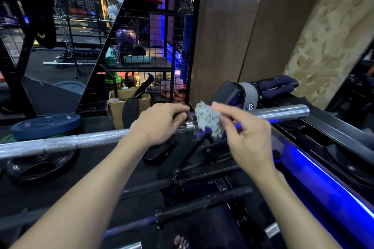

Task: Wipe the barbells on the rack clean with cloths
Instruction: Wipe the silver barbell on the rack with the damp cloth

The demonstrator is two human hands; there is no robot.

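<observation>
A dim gym with blue strip lighting surrounds the rack (315, 125). The chrome bar (97, 137), knurled on the shaft and smooth on the sleeve, lies across it. Your left hand (159, 123) curls on the collar, apparently to steady it; your right hand (247, 135) pinches the nubby grey cloth (208, 119) against the sleeve, ready to wipe

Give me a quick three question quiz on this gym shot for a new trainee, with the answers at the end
1. True or false: the right hand pinches a grey cloth.
2. Where does the left hand rest? A) blue weight plate B) silver barbell C) cardboard box
3. What colour are the two bars lying below the silver barbell?

Key: 1 true. 2 B, at the collar. 3 black.
</observation>
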